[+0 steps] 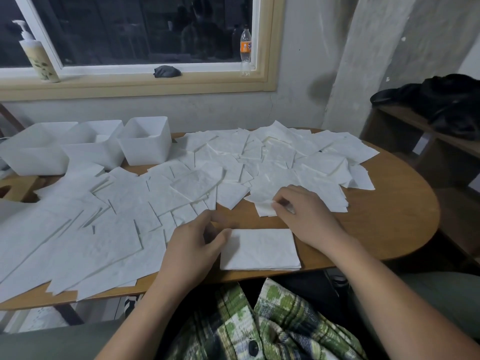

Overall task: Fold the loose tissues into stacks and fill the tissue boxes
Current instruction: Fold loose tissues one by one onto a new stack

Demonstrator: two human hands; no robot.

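Loose white tissues [161, 193] lie spread over most of the wooden table [384, 219]. A folded stack of tissues [262, 252] sits at the front edge between my hands. My left hand [194, 245] rests at the stack's left edge, thumb touching it, fingers loosely curled. My right hand [304, 211] pinches the corner of a loose tissue [265, 207] just beyond the stack. Three white tissue boxes [145, 145] stand open-topped in a row at the back left.
A lotion pump bottle [39, 57], a dark cloth [166, 71] and an orange soda bottle [245, 51] stand on the window sill. Dark clothing [439, 100] lies on a wooden shelf at the right. A wooden box lid [18, 187] shows at the far left.
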